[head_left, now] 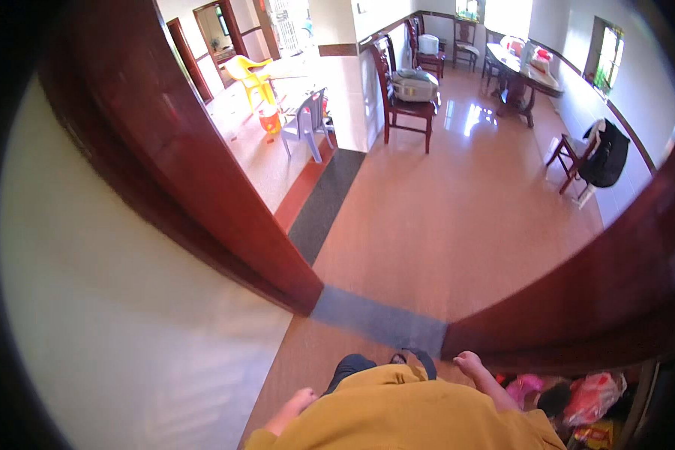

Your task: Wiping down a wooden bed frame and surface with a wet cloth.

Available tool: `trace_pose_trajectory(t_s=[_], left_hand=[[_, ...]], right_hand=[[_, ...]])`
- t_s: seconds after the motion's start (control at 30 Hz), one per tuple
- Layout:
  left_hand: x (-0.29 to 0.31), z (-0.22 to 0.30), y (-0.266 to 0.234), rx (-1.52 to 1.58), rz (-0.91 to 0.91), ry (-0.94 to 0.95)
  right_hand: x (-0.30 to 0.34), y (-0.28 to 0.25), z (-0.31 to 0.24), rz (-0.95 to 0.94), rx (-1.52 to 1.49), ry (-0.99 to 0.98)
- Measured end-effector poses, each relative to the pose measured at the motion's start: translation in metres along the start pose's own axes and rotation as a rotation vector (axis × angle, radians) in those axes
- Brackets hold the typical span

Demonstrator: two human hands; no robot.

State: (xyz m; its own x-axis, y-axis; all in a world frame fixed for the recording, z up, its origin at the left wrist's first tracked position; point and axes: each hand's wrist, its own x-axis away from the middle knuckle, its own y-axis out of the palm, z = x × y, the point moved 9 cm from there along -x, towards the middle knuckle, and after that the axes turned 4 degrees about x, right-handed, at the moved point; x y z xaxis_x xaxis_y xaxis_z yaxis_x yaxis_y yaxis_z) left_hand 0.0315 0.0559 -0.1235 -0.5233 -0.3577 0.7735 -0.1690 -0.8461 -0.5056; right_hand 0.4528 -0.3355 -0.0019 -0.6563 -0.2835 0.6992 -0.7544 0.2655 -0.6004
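I stand at a doorway with a dark red wooden frame (225, 180) and a grey threshold strip (379, 321) across the floor. My left hand (301, 400) hangs low beside my dark trousers, near the white wall; it is small and smeared, and its fingers cannot be made out. On the other side, my right hand (469, 364) is held out by the right door jamb (562, 300), its fingers curled in with nothing visible in them. Neither hand is seen touching anything. My yellow-brown top (397, 412) fills the lower middle, with a foot partly showing beyond it.
Beyond the doorway, a wooden chair (407, 107) bears a pale case. A chair with a black garment (606, 155) stands right, before an oval table (517, 67). Plastic chairs (307, 124) are at left. Plastic bags (594, 397) lie at lower right.
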Motion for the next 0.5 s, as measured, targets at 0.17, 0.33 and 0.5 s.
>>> trace_pose_trajectory(t_s=[0.17,0.33,0.5], left_hand=[[-0.096,-0.013,-0.015,0.118,0.039,-0.134],[-0.186,0.050,-0.124,0.082,0.077,-0.081],[-0.241,0.276,-0.314,0.041,0.200,0.222]], right_hand=[[-0.105,-0.086,-0.136,0.125,0.089,-0.252],[-0.192,-0.108,-0.247,0.155,-0.033,-0.338],[-0.268,-0.097,-0.221,0.008,-0.135,-0.114]])
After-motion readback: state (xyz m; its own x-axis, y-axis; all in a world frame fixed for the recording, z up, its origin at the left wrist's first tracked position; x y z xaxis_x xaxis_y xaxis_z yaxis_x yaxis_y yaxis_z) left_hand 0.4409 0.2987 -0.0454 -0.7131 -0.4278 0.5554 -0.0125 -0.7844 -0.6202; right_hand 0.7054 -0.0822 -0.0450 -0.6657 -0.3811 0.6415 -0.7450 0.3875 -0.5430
